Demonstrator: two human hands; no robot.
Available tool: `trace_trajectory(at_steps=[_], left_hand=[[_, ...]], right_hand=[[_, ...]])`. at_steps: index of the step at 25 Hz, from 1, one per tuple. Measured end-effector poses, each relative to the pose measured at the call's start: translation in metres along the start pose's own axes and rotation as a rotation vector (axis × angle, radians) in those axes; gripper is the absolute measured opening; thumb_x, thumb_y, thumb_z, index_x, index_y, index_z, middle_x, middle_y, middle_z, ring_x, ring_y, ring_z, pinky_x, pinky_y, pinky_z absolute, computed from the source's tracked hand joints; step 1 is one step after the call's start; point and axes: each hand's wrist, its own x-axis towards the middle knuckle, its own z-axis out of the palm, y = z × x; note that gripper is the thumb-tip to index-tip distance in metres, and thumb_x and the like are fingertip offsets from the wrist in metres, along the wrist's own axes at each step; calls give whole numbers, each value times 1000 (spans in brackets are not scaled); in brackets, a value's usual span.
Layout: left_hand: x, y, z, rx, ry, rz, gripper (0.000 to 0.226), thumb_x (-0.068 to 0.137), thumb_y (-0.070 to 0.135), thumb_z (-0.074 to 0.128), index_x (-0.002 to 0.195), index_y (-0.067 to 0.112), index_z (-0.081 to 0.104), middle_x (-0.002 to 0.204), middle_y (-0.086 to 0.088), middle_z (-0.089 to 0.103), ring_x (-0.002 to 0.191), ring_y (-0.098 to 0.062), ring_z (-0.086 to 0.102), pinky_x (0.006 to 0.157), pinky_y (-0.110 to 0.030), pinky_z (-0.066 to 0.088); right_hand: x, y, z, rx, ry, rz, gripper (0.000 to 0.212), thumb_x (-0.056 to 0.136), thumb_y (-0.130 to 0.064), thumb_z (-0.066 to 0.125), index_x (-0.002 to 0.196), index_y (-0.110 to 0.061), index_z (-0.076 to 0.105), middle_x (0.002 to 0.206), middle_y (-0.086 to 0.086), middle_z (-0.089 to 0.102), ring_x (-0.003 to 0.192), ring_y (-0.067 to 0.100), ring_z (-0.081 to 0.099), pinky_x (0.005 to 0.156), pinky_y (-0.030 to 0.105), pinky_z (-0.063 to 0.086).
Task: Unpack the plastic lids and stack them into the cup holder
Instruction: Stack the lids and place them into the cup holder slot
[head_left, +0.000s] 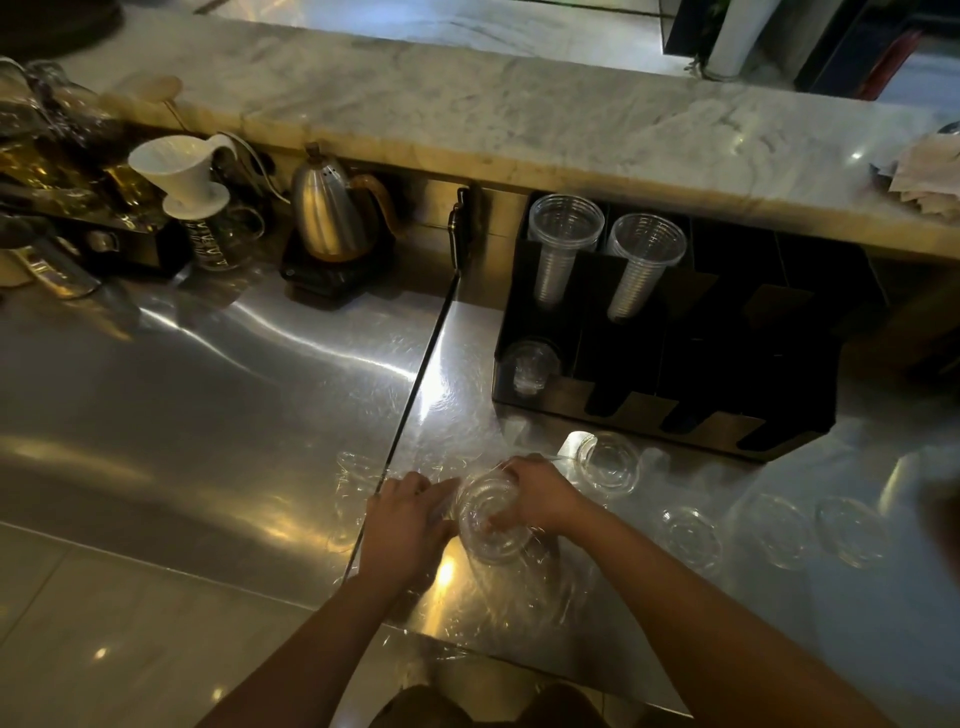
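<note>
Gripping from both sides, the person's hands close on a stack of clear plastic lids (491, 527) that lies tilted at the near edge of the stainless-steel counter (208, 415), partly inside a crinkled transparent wrap (524, 597). The left hand (405, 525) curls round the stack's left side with its fingers against the wrap, and the right hand (537, 496) has its fingers hooked over the stack's far right rim. A loose lid (608, 462) lies flat just beyond the right hand, near the front of the black cup holder (753, 322), and three more lids (779, 530) lie in a row on the counter further right, apart from each other. In the holder's two back-left slots lean two stacks of clear cups (563, 244). Its front-left compartment holds a few clear pieces (530, 364); whether they are lids or cups is unclear. The other compartments look dark. Along the back, under the marble ledge (519, 104), a steel gooseneck kettle (332, 208) sits on a dark base, and to its left a white pour-over dripper (179, 171) rests on a glass server (223, 239).
</note>
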Motion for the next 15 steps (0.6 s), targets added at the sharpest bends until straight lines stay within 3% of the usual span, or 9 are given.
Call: trace_trajectory(at_steps=[3, 9, 13, 15], left_hand=[[-1, 0, 2, 9, 27, -2, 47, 83, 38, 67, 129, 38, 61, 106, 1, 62, 100, -23, 56, 85, -38, 41], [1, -2, 3, -17, 61, -11, 39, 86, 38, 63, 125, 33, 64, 103, -2, 64, 97, -24, 59, 83, -39, 44], [3, -2, 1, 9, 20, -34, 51, 81, 41, 68, 130, 29, 60, 110, -1, 64, 104, -25, 58, 87, -39, 44], [3, -3, 1, 0, 17, -47, 47, 77, 42, 72, 122, 29, 66, 107, 0, 64, 102, -24, 58, 85, -39, 43]], right_hand=[[-5, -2, 4, 206, 33, 46, 83, 52, -34, 95, 124, -21, 55, 117, -5, 58, 105, 15, 57, 75, 16, 45], [-17, -4, 13, 579, 91, 93, 72, 53, -13, 95, 109, -27, 54, 98, -18, 58, 83, -4, 56, 52, 0, 41], [-23, -3, 14, 783, 98, 132, 60, 54, -6, 93, 99, -27, 60, 94, -10, 67, 73, 0, 67, 53, 6, 47], [-26, 1, 11, 901, 116, 153, 67, 53, -1, 92, 107, -26, 62, 103, -1, 70, 87, 9, 70, 65, 20, 56]])
